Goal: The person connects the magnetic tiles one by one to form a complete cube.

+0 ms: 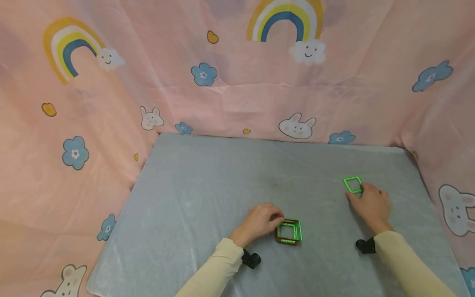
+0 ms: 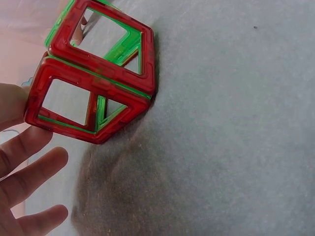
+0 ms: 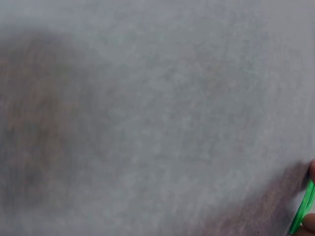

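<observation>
Near the front middle of the table, my left hand (image 1: 259, 222) holds the left edge of a box of red and green magnetic tiles (image 1: 295, 233) between thumb and finger. In the left wrist view, two red square frames of the magnetic-tile box (image 2: 101, 71) face the camera, with green frames behind, and the other fingers are spread apart. Farther back on the right, my right hand (image 1: 372, 206) pinches a single green square magnetic tile (image 1: 347, 179) by its near edge. Only a strip of the green tile (image 3: 302, 209) and some fingertips show in the right wrist view.
A grey-covered table (image 1: 208, 185) lies under both hands. Pink patterned cloth (image 1: 237, 99) rises along its back and sides. Black wrist mounts (image 1: 251, 260) sit at both cuffs, close to the tabletop.
</observation>
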### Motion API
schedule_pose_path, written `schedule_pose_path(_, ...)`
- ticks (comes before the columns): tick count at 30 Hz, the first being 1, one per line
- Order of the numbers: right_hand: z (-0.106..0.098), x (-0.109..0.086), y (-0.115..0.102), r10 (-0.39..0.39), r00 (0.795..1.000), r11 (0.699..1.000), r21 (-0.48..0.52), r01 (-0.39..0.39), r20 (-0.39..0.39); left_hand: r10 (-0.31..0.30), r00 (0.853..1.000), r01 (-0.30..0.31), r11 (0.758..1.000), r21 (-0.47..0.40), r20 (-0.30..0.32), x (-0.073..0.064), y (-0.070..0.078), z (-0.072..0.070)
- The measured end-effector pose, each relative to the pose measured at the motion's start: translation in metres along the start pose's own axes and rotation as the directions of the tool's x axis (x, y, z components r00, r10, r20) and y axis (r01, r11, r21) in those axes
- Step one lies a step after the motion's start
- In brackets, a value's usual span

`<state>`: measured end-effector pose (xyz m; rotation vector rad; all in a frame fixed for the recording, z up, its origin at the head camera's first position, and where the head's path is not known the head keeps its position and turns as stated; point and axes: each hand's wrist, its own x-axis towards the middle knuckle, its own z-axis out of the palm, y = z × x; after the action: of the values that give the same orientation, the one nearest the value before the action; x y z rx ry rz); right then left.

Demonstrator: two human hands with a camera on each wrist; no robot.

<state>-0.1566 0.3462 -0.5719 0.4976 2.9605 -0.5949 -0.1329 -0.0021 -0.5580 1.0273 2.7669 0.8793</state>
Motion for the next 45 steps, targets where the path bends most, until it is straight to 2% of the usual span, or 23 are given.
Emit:
schedule_pose_path(5, 0.001, 0.000, -0.002, 0.016, 1.000, 1.000, -0.014, -0.016, -0.008, -0.008, 1.000, 0.008, 1.000, -0.012, -0.002, -0.001, 0.001, 0.000)
schedule_pose_path(14, 0.008, -0.005, 0.000, -0.011, 0.999, 1.000, 0.021, 0.012, -0.036, 0.013, 1.000, -0.013, 1.000, -0.012, -0.026, -0.005, -0.001, 0.001)
schedule_pose_path(21, 0.011, -0.019, -0.003, -0.075, 0.994, 0.994, 0.078, 0.081, -0.074, 0.033, 0.999, -0.034, 0.999, -0.018, -0.042, -0.009, 0.002, -0.001)
schedule_pose_path(31, 0.008, -0.031, -0.003, -0.121, 0.987, 0.987, 0.094, 0.131, -0.102, 0.065, 0.997, -0.063, 0.997, -0.036, 0.045, -0.023, -0.001, 0.001)
schedule_pose_path(45, 0.012, -0.041, -0.016, -0.188, 0.974, 0.973, 0.107, 0.202, -0.130, 0.105, 0.993, -0.104, 0.994, -0.024, 0.062, -0.026, -0.006, 0.002)
